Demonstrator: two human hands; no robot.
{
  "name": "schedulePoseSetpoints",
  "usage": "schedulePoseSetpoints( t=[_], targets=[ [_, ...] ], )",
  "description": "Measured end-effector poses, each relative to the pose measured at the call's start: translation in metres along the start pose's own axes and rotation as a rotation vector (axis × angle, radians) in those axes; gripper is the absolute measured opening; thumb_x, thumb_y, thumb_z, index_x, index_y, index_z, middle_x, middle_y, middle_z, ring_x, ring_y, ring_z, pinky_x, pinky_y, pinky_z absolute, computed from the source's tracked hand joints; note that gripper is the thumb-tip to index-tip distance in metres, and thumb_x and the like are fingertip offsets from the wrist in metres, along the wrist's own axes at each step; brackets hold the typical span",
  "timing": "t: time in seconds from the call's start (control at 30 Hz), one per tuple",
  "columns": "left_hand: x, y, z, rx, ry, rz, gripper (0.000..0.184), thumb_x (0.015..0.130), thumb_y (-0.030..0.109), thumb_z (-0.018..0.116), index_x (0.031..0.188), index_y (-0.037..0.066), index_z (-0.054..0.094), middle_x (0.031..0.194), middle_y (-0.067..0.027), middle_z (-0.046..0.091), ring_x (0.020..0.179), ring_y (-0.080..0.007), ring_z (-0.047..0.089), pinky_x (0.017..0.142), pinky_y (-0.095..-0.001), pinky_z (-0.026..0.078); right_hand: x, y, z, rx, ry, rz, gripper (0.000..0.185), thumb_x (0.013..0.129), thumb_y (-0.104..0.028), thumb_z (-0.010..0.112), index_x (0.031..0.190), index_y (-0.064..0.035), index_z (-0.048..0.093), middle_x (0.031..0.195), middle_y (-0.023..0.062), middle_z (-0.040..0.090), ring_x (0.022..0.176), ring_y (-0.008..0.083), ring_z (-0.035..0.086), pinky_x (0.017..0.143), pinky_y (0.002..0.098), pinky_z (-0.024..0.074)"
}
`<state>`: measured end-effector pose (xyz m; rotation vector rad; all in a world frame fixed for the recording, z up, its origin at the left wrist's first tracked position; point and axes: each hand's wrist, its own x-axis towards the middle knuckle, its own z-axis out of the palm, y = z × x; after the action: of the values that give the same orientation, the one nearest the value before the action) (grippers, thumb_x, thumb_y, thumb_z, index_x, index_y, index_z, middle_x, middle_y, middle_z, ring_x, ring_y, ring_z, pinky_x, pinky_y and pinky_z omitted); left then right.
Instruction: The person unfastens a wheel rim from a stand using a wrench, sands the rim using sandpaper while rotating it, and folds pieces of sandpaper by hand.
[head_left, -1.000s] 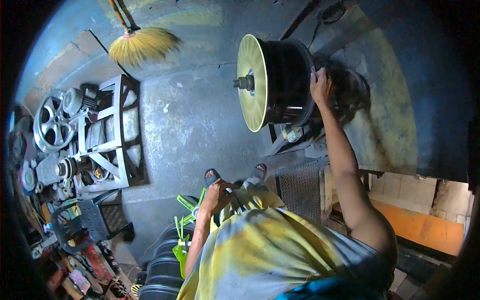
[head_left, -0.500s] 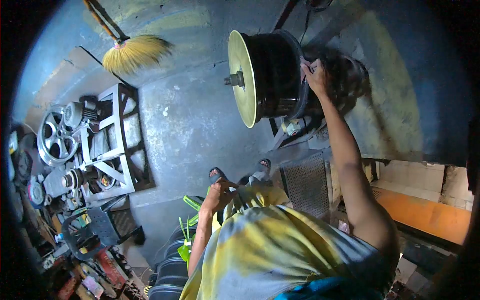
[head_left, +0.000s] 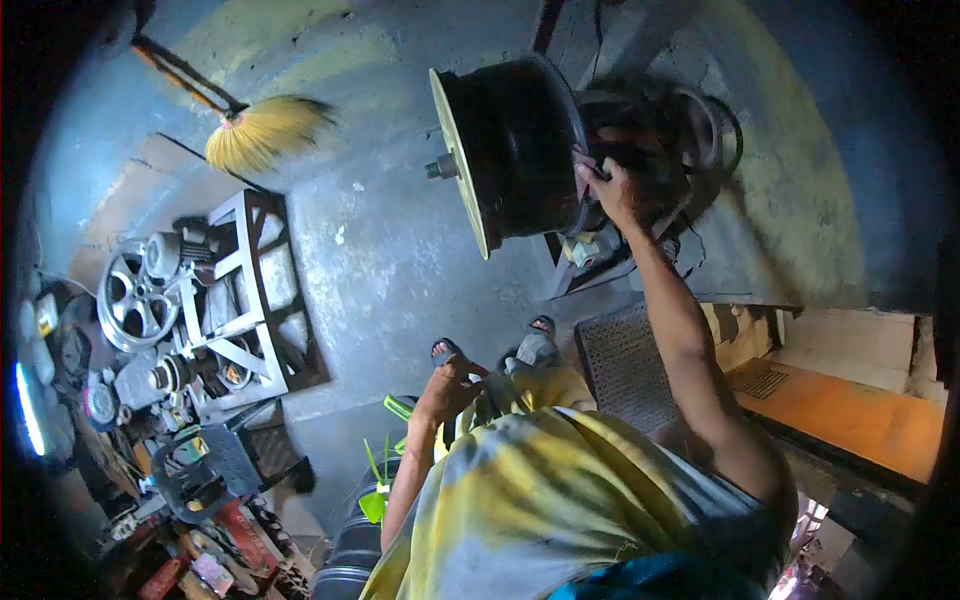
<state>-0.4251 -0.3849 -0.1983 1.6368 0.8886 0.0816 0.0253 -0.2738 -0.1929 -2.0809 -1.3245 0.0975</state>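
Observation:
A black wheel rim [head_left: 515, 145] with a pale yellow disc face [head_left: 459, 165] is mounted on a threaded shaft [head_left: 440, 167]. At the rim's right edge my right hand [head_left: 615, 192] pinches a small dark reddish piece [head_left: 586, 160] against the lip. My left hand [head_left: 447, 388] is curled in front of my body, beside the yellow and grey shirt [head_left: 530, 480]; what its fingers hold, if anything, is hidden.
A straw broom [head_left: 262, 130] leans at the upper left. Below it stand a metal frame [head_left: 262, 290] and a silver wheel [head_left: 135, 300]. A plastic chair [head_left: 215, 470], green-spoked and black rims at bottom, and an orange panel [head_left: 850, 418] at right.
The view has turned, so the rim appears further left and its disc face narrower. My right hand still pinches at the rim's edge, and my left hand stays curled by my body.

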Motion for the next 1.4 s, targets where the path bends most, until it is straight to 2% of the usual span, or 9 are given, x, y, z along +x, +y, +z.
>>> schedulePoseSetpoints(
  t=[0.23,0.37,0.53,0.9,0.97,1.1,1.2,1.37,1.4],
  targets=[
    [0.033,0.020,0.026,0.021,-0.007,0.070,0.019,0.078,0.011,0.068,0.096,0.009,0.073,0.086,-0.0125,0.065,0.088,-0.0283,0.060,0.083,-0.0376,0.045,-0.017,0.022,0.005,0.243,-0.164,0.094,0.069,0.073,-0.062,0.072,0.090,0.0049,0.062,0.082,0.0214,0.065,0.080,0.0365,0.064,0.072,0.0442,0.0476],
    [0.040,0.045,0.041,0.022,0.007,0.093,0.016,0.078,0.014,0.068,0.092,0.012,0.074,0.083,-0.0114,0.064,0.083,-0.0238,0.056,0.088,-0.0348,0.038,0.022,0.016,0.008,0.264,-0.289,0.232,0.085,0.069,-0.067,0.071,0.106,0.0084,0.061,0.102,0.0234,0.065,0.098,0.0342,0.063,0.084,0.0405,0.0482],
    [0.031,0.090,0.052,0.155,0.001,0.007,0.017,0.080,0.017,0.068,0.094,0.007,0.071,0.087,-0.0154,0.064,0.077,-0.0295,0.063,0.069,-0.0402,0.050,0.072,0.016,0.029,0.238,-0.213,0.324,0.101,0.063,-0.080,0.065,0.117,0.0049,0.059,0.118,0.0234,0.060,0.114,0.0338,0.057,0.096,0.0413,0.0436],
    [0.024,0.092,0.079,0.166,0.025,0.002,0.018,0.080,0.017,0.069,0.096,0.007,0.071,0.088,-0.0155,0.064,0.078,-0.0290,0.063,0.069,-0.0394,0.051,0.080,-0.034,-0.057,0.411,-0.715,0.374,0.096,0.062,-0.077,0.070,0.119,-0.0007,0.060,0.120,0.0196,0.061,0.118,0.0318,0.055,0.101,0.0401,0.0411],
    [0.022,0.093,0.080,0.174,0.024,-0.006,0.018,0.081,0.017,0.069,0.096,0.007,0.071,0.088,-0.0155,0.064,0.078,-0.0289,0.064,0.070,-0.0393,0.051,0.073,0.002,-0.004,0.736,-0.490,0.205,0.084,0.063,-0.068,0.076,0.116,-0.0039,0.064,0.114,0.0146,0.064,0.111,0.0281,0.057,0.096,0.0379,0.0434],
    [0.017,0.095,0.078,0.198,0.020,-0.022,0.019,0.081,0.017,0.069,0.096,0.007,0.070,0.088,-0.0155,0.064,0.078,-0.0287,0.064,0.070,-0.0390,0.051,0.047,0.012,0.003,0.568,-0.344,0.291,0.076,0.064,-0.059,0.081,0.112,-0.0028,0.065,0.109,0.0135,0.065,0.104,0.0258,0.059,0.091,0.0368,0.0448],
    [0.013,0.094,0.075,0.216,0.012,-0.031,0.019,0.081,0.017,0.069,0.097,0.007,0.070,0.089,-0.0155,0.064,0.078,-0.0285,0.064,0.070,-0.0388,0.052,0.058,0.038,0.052,0.845,-0.212,0.082,0.067,0.070,-0.061,0.076,0.103,-0.0022,0.068,0.095,0.0134,0.069,0.090,0.0212,0.064,0.082,0.0345,0.0481],
    [0.013,0.091,0.067,0.254,-0.033,-0.048,0.019,0.081,0.017,0.069,0.097,0.007,0.070,0.089,-0.0156,0.064,0.078,-0.0283,0.064,0.070,-0.0384,0.052,0.051,-0.003,-0.009,0.494,-0.175,0.073,0.079,0.069,-0.070,0.069,0.103,0.0009,0.066,0.097,0.0152,0.069,0.093,0.0258,0.065,0.081,0.0360,0.0492],
    [0.014,0.089,0.064,0.260,-0.044,-0.046,0.020,0.081,0.017,0.069,0.097,0.007,0.070,0.089,-0.0156,0.064,0.078,-0.0283,0.064,0.070,-0.0383,0.052,0.052,0.027,0.046,0.302,-0.088,0.187,0.077,0.069,-0.072,0.068,0.096,-0.0001,0.068,0.087,0.0133,0.069,0.084,0.0249,0.066,0.074,0.0367,0.0494]
  ],
)
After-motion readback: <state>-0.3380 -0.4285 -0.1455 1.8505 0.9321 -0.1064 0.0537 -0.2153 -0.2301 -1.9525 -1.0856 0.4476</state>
